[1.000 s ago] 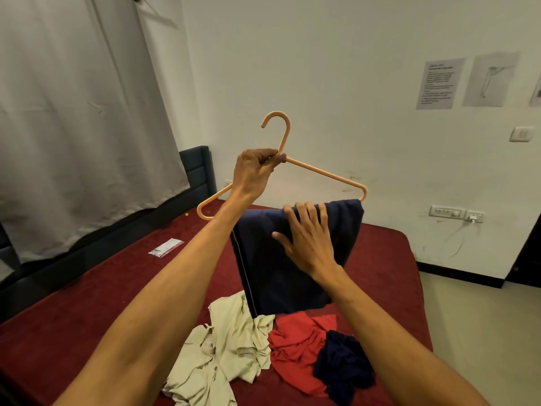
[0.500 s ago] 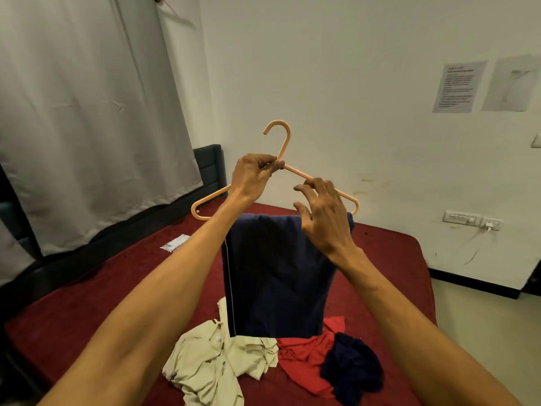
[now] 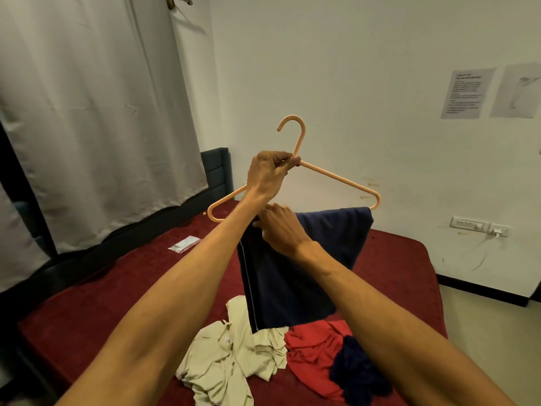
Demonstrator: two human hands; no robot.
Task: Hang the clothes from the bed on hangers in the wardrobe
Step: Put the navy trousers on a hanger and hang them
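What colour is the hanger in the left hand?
The hanger is pale orange, plain with no pattern; it shows best in the head view.

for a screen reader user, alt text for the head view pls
A person's left hand holds up an orange hanger while the right hand grips a navy garment draped over its bar, above a red bed strewn with loose clothes.

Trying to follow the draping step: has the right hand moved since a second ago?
Yes. The right hand shifted left, away from the wall socket, from the hanger to the top-left corner of the navy garment.
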